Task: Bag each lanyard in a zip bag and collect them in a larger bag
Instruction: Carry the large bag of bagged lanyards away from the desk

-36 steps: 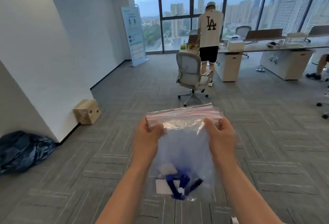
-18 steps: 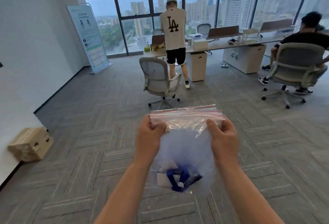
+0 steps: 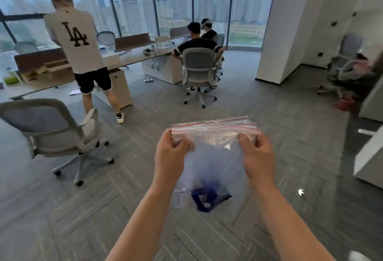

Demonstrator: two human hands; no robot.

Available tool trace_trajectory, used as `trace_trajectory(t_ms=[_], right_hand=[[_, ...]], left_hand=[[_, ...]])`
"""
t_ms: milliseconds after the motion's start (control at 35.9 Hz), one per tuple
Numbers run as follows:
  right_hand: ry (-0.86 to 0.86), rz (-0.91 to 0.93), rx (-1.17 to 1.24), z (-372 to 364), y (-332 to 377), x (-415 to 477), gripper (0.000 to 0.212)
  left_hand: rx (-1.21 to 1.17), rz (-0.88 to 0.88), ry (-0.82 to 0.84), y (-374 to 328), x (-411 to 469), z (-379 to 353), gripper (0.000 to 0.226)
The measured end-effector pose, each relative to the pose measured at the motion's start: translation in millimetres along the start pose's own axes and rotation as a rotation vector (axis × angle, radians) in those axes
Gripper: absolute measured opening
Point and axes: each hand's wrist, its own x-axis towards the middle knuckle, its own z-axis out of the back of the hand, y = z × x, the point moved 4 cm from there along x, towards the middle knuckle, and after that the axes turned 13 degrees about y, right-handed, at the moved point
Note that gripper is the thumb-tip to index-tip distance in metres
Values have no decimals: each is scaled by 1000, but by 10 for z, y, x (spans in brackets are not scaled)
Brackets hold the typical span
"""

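A clear zip bag [image 3: 213, 157] with red stripes along its top hangs in the air in front of me. My left hand [image 3: 171, 157] pinches its top left corner and my right hand [image 3: 256, 157] pinches its top right corner. At the bottom of the bag lies a blue lanyard [image 3: 205, 197] with a pale card beside it, blurred by the plastic. Whether smaller bags wrap the contents cannot be told.
An office chair [image 3: 51, 128] stands to my left on the grey carpet. A standing person [image 3: 80, 53] is at a long desk [image 3: 132, 59]; two people sit further back. A white pillar [image 3: 275, 26] rises on the right, with white furniture [image 3: 371, 157] at the right edge.
My view has swung to the right, bringing the seated people and the pillar into sight. Both hands keep the same hold on the bag's top, which stays in front of me.
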Motion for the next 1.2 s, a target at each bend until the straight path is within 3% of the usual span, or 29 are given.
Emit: trace_trajectory(t_ms=[306,612,807,918,1197], right_hand=[[-322,45,-15,661,-320,1280,26],[-495,-1,-56,1542,-554,2584,16],[-566,-4,-124,2145,-564,3199,20],[-660,-24,-160,2571,-606,3566,28],[-957,-61,-221,3659,-744,4331,23]], left_hand=[[-8,10,299,322,1592,-1170,16],[24,1,482,509,2955,-2574,15],[-8,0,611,502,3566,-3463,16],[-21,0,703,582,3983,-4115,13],[-63,-49,1012,640,4790,-5856,17]])
